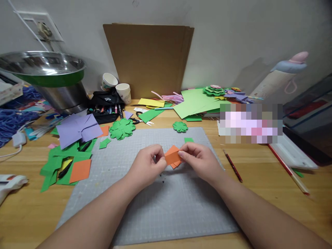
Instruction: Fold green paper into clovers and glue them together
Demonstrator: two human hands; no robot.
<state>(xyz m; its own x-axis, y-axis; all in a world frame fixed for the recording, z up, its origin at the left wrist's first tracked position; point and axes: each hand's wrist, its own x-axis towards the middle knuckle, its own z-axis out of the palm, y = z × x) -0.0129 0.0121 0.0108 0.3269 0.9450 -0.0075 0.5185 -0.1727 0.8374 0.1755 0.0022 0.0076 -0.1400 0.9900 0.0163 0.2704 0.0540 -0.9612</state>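
An orange paper piece (172, 157) is stretched between my two hands over the grey cutting mat. My left hand (150, 160) pinches its left end, and my right hand (198, 159) pinches its right end between thumb and finger. More orange paper (172, 149) shows behind and below the held piece; whether it lies on the mat or is part of it I cannot tell. A small green paper scrap (189, 140) lies just beyond my right hand. Two green scalloped paper shapes, a larger one (122, 129) and a smaller one (180, 127), lie at the mat's far side.
The grey cutting mat (145, 214) covers the table's middle. Green, orange and purple paper (77, 129) piles up at left, near a steel bowl (49, 64). Scissors (141, 119) lie at the back. A pencil (232, 166) lies right of the mat; cardboard (150, 58) leans on the wall.
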